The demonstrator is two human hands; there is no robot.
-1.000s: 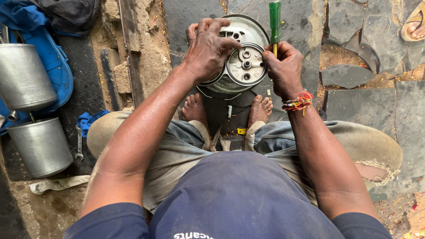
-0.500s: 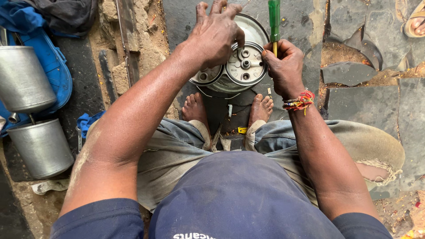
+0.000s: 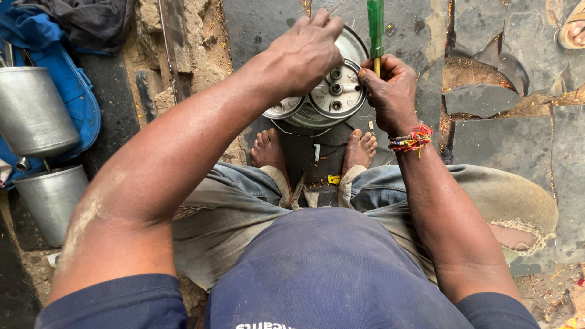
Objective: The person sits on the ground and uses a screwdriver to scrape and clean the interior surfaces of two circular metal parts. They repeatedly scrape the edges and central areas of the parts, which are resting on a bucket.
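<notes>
A round metal vessel (image 3: 332,97) with a ribbed disc and small bolts on its face lies on its side on the ground, just beyond my two bare feet (image 3: 359,149). My left hand (image 3: 304,52) lies over its upper left rim with fingers bent around it, hiding that part. My right hand (image 3: 390,91) sits at the vessel's right edge. It grips a green-handled screwdriver (image 3: 376,24) upright, with the handle sticking up out of the fist. A red and yellow thread band (image 3: 411,137) circles my right wrist.
Two steel pots (image 3: 33,109) (image 3: 52,198) stand at the left, beside blue cloth (image 3: 79,103) and dark cloth (image 3: 91,21). Small loose parts (image 3: 332,180) lie between my feet. Broken stone slabs (image 3: 487,97) cover the ground on the right. Another person's sandalled foot (image 3: 573,27) shows at the top right corner.
My left arm has swung right and closer to the camera, and the hand has slid up toward the vessel's far rim. My right hand and the screwdriver stay in place.
</notes>
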